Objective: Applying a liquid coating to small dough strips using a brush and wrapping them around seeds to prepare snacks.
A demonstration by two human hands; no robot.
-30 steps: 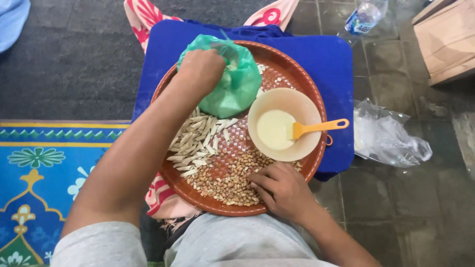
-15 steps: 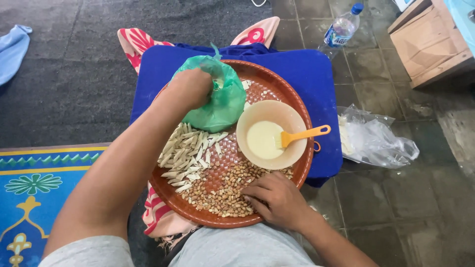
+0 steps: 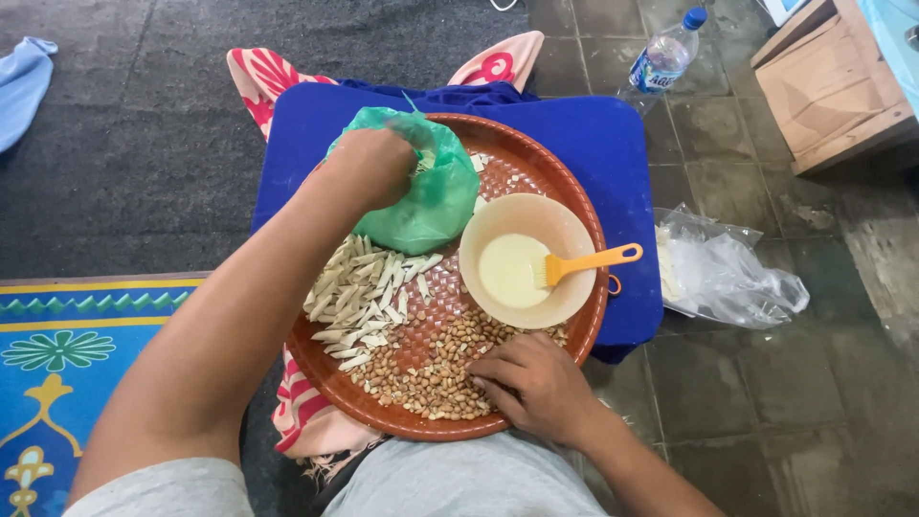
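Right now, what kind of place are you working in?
Probably a home floor or porch used for food preparation: grey floor tiles, a patterned mat, and a round woven tray of peanuts on a low blue stand.

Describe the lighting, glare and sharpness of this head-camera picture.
Head view: soft, even daylight with faint shadows under the left hand and right hand; mild glare on the clear plastic bag and bottle; peanuts and white strips on the round tray are sharp; the forearms loom large from wide-angle stretch near the bottom edge.
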